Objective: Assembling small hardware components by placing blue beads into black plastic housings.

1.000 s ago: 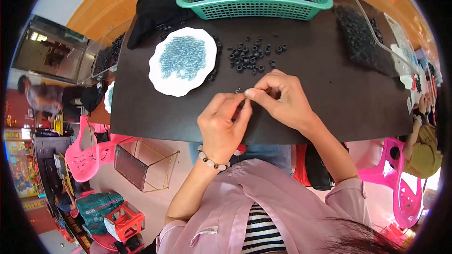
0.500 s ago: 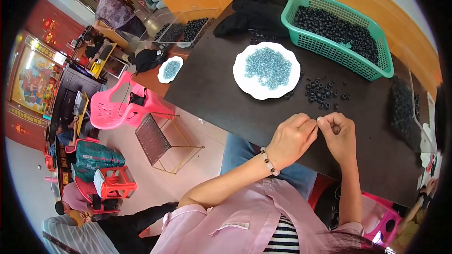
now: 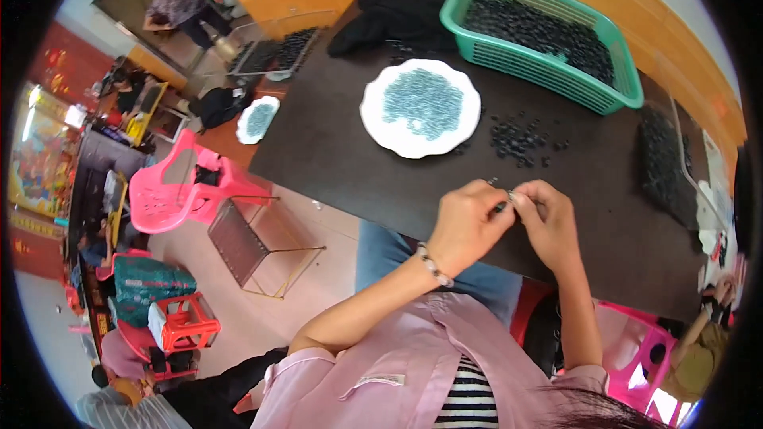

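Over the dark table, my left hand [image 3: 467, 221] is closed, with a small black ring-like part [image 3: 499, 207] showing at its fingers. A second dark bit shows near its knuckles. My right hand [image 3: 550, 224] meets it in a pinch, thumb against index finger, at a tiny pale piece too small to name. Just beyond my hands lies a loose pile of small black parts [image 3: 518, 141]. To its left, a white scalloped plate [image 3: 380, 129] holds many small clear bluish pieces [image 3: 425, 103].
At the back, a green plastic basket [image 3: 524, 71] holds many black parts. Black cloth [image 3: 397, 16] lies left of it. A clear bin [image 3: 666, 163] of dark parts stands at right. A pink chair [image 3: 171, 195] and a stool [image 3: 238, 242] stand left; other people sit or stand around.
The view has shifted, so the table sits slightly higher and further left. My fingers have turned apart a little, and a black part now shows at my left fingers.
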Action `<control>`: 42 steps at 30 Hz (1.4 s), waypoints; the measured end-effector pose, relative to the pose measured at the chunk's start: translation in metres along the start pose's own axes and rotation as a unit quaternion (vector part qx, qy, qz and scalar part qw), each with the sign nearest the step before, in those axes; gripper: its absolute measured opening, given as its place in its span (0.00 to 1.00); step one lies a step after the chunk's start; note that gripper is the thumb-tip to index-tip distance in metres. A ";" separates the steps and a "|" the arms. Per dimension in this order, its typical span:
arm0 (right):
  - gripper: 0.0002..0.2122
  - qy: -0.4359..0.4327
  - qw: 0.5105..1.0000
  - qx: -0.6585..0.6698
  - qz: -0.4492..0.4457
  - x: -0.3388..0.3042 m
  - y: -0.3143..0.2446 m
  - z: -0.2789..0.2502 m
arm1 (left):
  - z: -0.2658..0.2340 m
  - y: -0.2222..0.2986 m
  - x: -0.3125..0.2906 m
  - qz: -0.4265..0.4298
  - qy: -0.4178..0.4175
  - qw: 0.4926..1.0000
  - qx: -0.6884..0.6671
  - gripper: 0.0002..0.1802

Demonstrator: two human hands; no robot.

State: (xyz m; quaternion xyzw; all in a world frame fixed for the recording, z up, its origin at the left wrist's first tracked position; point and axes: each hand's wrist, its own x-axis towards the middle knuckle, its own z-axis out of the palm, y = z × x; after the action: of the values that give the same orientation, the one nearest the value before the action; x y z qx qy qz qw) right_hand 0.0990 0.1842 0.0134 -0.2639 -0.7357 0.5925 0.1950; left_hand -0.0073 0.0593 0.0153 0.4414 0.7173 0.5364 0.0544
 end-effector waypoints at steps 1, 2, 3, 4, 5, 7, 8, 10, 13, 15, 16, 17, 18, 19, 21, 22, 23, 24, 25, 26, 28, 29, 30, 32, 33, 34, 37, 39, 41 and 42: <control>0.06 -0.001 0.999 -0.030 -0.036 0.002 0.002 0.002 | -0.001 0.001 0.002 -0.034 0.007 0.999 -0.027 0.08; 0.06 0.001 0.996 -0.062 -0.067 0.002 0.004 0.003 | -0.004 0.000 0.003 -0.039 -0.008 0.999 -0.022 0.08; 0.05 0.003 0.996 -0.063 -0.057 0.003 0.005 0.005 | -0.005 -0.002 0.002 -0.076 -0.015 0.996 -0.041 0.08; 0.05 0.006 0.997 -0.064 -0.047 0.004 0.006 0.006 | -0.005 -0.004 0.001 -0.113 -0.024 0.992 -0.060 0.08; 0.05 0.003 0.995 -0.081 -0.058 0.005 0.005 0.009 | -0.006 -0.009 0.000 -0.154 -0.025 0.981 -0.114 0.07; 0.05 -0.016 0.993 -0.104 -0.061 0.005 0.002 0.010 | -0.005 -0.017 0.000 -0.208 -0.030 0.961 -0.181 0.06; 0.05 -0.008 0.992 -0.109 -0.055 0.005 0.003 0.009 | -0.005 -0.014 0.001 -0.208 -0.038 0.959 -0.188 0.06; 0.06 -0.022 0.999 -0.022 -0.019 0.004 0.007 0.008 | -0.005 -0.004 0.004 -0.107 -0.017 0.992 -0.071 0.06; 0.07 -0.017 0.999 -0.017 -0.042 0.004 0.013 0.004 | -0.001 -0.005 0.002 -0.052 -0.008 0.998 -0.025 0.07; 0.07 -0.019 0.999 -0.020 -0.037 0.003 0.009 0.004 | -0.001 -0.007 0.001 -0.025 -0.003 1.000 0.009 0.07; 0.08 -0.021 0.999 -0.023 -0.034 0.003 0.008 0.004 | -0.001 -0.008 0.001 -0.008 -0.001 1.000 0.021 0.07; 0.08 -0.021 0.999 -0.023 -0.033 0.003 0.008 0.005 | -0.001 -0.009 0.001 0.008 0.001 0.999 0.033 0.08; 0.07 -0.018 0.999 -0.019 -0.040 0.003 0.008 0.005 | -0.001 -0.009 0.001 0.007 0.000 0.999 0.032 0.08; 0.07 -0.015 0.999 -0.015 -0.047 0.003 0.008 0.006 | 0.000 -0.010 0.001 0.014 0.003 0.999 0.041 0.07; 0.07 -0.019 0.999 -0.019 -0.039 0.004 0.006 0.005 | -0.001 -0.011 0.001 0.020 0.006 0.999 0.050 0.07; 0.07 -0.022 0.999 -0.022 -0.032 0.005 0.006 0.004 | -0.001 -0.011 0.001 0.026 0.005 0.998 0.058 0.06; 0.07 -0.022 0.999 -0.023 -0.031 0.006 0.007 0.004 | -0.002 -0.011 0.001 0.032 0.004 0.997 0.065 0.06; 0.07 -0.011 0.999 -0.031 -0.028 0.007 0.010 0.003 | -0.001 -0.010 0.001 0.032 0.004 0.997 0.064 0.06; 0.06 -0.001 0.999 -0.040 -0.024 0.008 0.011 0.002 | -0.001 -0.008 0.002 0.037 0.002 0.997 0.063 0.05; 0.06 -0.002 0.999 -0.040 -0.024 0.009 0.006 0.003 | -0.001 -0.009 0.002 0.041 0.002 0.997 0.063 0.04; 0.05 -0.018 0.998 -0.061 -0.006 0.010 -0.008 0.003 | -0.002 -0.010 0.002 0.054 -0.005 0.996 0.077 0.04; 0.05 -0.017 0.998 -0.062 -0.005 0.010 -0.009 0.003 | -0.002 -0.011 0.003 0.068 -0.015 0.994 0.089 0.04; 0.05 -0.010 0.996 -0.089 -0.025 0.011 -0.009 0.003 | -0.001 -0.012 0.003 0.068 -0.015 0.994 0.088 0.04; 0.04 -0.001 0.992 -0.117 -0.043 0.012 -0.010 0.001 | -0.001 -0.014 0.003 0.070 -0.027 0.993 0.093 0.05; 0.04 -0.007 0.992 -0.120 -0.044 0.012 -0.010 -0.001 | 0.000 -0.013 0.004 0.070 -0.028 0.993 0.091 0.05; 0.04 -0.014 0.991 -0.123 -0.044 0.012 -0.010 -0.002 | 0.000 -0.012 0.004 0.044 -0.034 0.996 0.075 0.05; 0.04 -0.017 0.992 -0.125 -0.029 0.010 -0.011 -0.005 | -0.003 -0.009 0.006 -0.024 -0.054 0.998 0.029 0.07; 0.04 -0.027 0.995 -0.095 -0.017 0.009 -0.001 -0.009 | -0.005 -0.011 0.008 -0.064 -0.070 0.995 -0.005 0.07; 0.04 -0.036 0.997 -0.064 -0.006 0.007 0.004 -0.010 | -0.005 -0.016 0.009 -0.157 -0.101 0.976 -0.113 0.08; 0.04 -0.043 0.999 -0.029 0.001 0.006 0.005 -0.010 | -0.006 -0.017 0.010 -0.157 -0.102 0.976 -0.114 0.08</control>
State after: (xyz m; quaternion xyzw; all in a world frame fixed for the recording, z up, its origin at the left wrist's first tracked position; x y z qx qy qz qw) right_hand 0.1010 0.1964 0.0108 -0.2443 -0.7598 0.5823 0.1550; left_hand -0.0265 0.0611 0.0083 0.3664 0.7028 0.5514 0.2603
